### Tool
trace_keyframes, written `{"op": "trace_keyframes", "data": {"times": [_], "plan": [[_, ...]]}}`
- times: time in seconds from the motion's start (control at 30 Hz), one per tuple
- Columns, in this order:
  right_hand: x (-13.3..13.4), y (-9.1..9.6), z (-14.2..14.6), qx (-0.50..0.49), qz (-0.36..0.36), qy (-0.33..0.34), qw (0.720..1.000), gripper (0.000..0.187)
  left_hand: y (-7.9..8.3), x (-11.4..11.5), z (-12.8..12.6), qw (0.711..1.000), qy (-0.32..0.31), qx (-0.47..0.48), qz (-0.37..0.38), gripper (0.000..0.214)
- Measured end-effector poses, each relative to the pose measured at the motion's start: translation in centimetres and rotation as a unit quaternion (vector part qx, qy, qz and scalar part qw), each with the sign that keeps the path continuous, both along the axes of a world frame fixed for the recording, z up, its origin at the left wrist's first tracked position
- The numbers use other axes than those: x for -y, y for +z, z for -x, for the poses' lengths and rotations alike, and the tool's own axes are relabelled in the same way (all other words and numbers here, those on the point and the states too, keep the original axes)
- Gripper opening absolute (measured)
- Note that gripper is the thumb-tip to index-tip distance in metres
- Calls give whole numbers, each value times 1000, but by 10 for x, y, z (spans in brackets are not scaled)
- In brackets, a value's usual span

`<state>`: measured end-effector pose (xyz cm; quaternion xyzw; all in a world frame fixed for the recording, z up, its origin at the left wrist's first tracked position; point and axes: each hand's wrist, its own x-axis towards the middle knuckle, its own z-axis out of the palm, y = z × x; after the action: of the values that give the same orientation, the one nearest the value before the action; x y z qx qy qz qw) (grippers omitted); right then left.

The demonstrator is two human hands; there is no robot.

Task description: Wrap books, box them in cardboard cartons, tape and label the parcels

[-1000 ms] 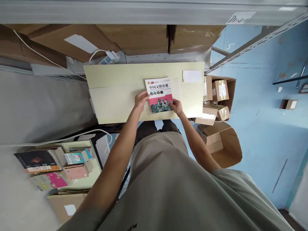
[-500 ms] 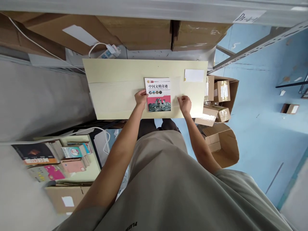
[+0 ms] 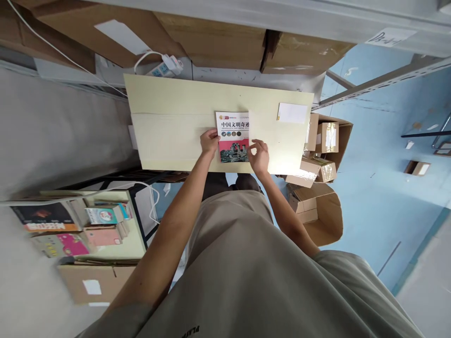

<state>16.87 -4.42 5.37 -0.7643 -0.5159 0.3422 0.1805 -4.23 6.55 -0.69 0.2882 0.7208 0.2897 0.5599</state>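
A paperback book with a white and pink cover, Chinese title and a picture of stone ruins lies face up on the pale yellow tabletop. My left hand grips its left edge, thumb on the cover. My right hand is at the lower right edge of the book, thumb and forefinger pinched together. What the pinch holds is too small to make out. The last title character is partly cut off at the cover's right edge. A white card or pad lies on the tabletop's right part.
A power strip with a white plug stands behind the table, before cardboard boxes on a shelf. An open carton of small boxes and another open carton are at right. Stacked books lie at lower left.
My right hand has moved left, from bare tabletop to the book's right edge. My left hand keeps its hold on the left edge. The view has tilted slightly.
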Motion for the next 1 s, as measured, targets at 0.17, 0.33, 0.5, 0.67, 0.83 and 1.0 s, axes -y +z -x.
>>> {"op": "trace_keyframes", "data": {"times": [0.17,0.33,0.5,0.67,0.83,1.0], "plan": [[-22,-14,49,18,80,69,994,33,6,12,3,983,-121,-133,-40,31],[-16,-18,56,11,81,93,992,39,18,38,-30,955,-172,-240,-26,89],[-17,-20,17,-36,70,75,994,40,21,48,-53,952,-162,-259,-15,111],[-65,-46,-13,-3,83,-45,995,40,13,46,-53,948,-152,-278,-22,111],[-108,-49,-9,-2,164,-53,985,32,32,59,-52,919,-203,-329,-72,74],[-115,-32,-9,-10,146,-56,988,39,61,81,-76,867,-377,-304,-121,38]]}}
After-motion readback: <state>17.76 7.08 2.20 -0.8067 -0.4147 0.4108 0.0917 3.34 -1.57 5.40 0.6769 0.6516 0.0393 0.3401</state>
